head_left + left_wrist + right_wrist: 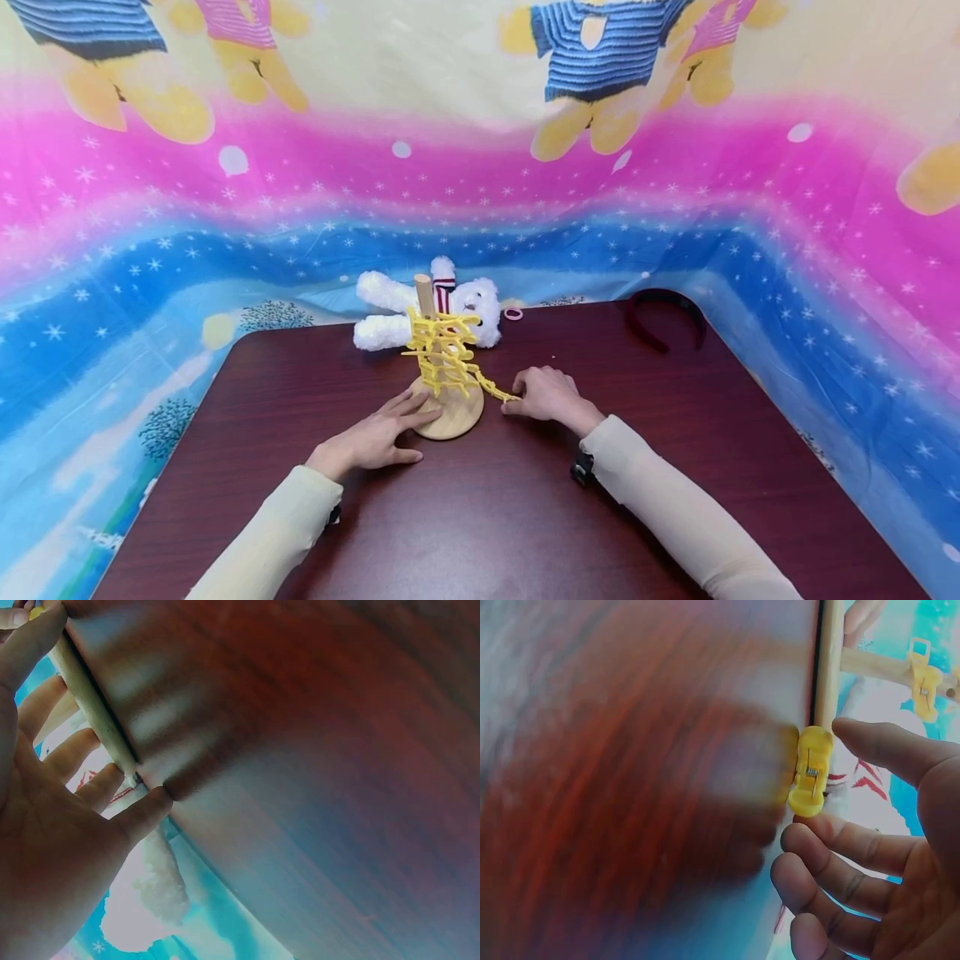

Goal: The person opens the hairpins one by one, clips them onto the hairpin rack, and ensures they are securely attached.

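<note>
A wooden stand has a round base and an upright post. Many yellow clothespins are bunched around the post, and a row of them trails down to the right. My left hand rests at the left of the base, fingers spread and fairly straight; the left wrist view shows the fingers along the base's edge. At the end of the trailing row, my right hand pinches a yellow clothespin between thumb and index finger, close over the table.
Behind the stand lies a white plush bear with a striped scarf. A small pink ring is beside its head. Toward the back right of the dark wooden table lies a dark red headband. A printed cloth hangs behind the table.
</note>
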`<state>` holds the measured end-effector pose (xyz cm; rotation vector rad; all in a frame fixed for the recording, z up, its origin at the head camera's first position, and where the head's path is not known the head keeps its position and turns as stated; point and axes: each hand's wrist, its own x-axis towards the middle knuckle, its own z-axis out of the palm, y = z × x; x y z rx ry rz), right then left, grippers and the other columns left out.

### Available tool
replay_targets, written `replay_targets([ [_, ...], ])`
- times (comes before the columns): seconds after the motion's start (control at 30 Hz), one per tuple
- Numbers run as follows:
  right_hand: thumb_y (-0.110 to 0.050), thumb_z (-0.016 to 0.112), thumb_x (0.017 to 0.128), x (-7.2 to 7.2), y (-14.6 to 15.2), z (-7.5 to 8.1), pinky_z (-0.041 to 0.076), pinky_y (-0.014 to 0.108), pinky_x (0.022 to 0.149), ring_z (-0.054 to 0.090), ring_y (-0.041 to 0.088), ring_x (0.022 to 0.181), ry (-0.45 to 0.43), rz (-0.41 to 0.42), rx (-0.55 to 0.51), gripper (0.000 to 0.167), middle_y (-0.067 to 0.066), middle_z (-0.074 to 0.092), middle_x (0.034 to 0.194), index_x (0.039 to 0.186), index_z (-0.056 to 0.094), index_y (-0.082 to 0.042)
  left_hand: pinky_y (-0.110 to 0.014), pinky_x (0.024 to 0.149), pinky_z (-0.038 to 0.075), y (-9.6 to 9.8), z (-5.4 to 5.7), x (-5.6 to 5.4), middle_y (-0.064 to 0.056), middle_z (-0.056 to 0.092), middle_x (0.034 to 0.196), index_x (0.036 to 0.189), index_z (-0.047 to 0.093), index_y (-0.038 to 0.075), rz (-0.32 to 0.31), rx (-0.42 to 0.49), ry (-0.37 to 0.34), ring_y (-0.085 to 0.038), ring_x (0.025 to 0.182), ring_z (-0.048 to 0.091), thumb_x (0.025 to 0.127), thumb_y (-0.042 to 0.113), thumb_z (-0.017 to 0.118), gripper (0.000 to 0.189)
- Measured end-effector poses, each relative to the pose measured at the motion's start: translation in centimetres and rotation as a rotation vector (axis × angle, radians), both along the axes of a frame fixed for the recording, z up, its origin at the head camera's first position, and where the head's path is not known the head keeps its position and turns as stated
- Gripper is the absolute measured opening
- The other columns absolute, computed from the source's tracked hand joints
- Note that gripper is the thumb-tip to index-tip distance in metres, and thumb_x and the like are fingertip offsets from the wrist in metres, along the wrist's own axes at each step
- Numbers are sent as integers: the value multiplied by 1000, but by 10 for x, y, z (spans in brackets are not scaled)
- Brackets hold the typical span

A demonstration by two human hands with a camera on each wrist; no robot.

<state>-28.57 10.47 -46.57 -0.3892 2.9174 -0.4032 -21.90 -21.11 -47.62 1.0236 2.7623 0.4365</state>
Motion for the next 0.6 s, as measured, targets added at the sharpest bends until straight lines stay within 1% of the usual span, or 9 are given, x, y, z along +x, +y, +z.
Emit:
replay_targets([
  [0.13,-58,79,76,-1,-2,-1,43,37,58,58,16,70,-2,9,12,33,-7,65,80,82,70,-27,-58,117,32,0,1,0,-17,24,165,154,42,21,0,2,-5,-45,152,18,90,32,74,72],
  [0.23,-56,78,77,-1,-3,-1,43,36,56,57,16,68,-9,13,18,32,-6,62,76,75,66,-27,-58,117,32,0,1,0,-17,24,165,154,42,22,2,2,-6,-45,152,18,90,32,74,72],
  [0.4,-53,80,77,-1,0,3,42,37,57,56,18,70,-23,-6,46,31,-5,61,77,76,65,-26,-57,117,31,-1,1,0,-16,24,165,154,41,22,3,1,-4,-44,152,18,90,32,74,73],
  [0.6,-55,83,73,-1,1,3,41,37,59,55,19,71,-21,-15,60,38,-3,60,78,79,63,-23,-58,117,31,0,1,0,-17,24,165,154,42,21,1,4,-8,-45,152,18,90,32,74,72],
])
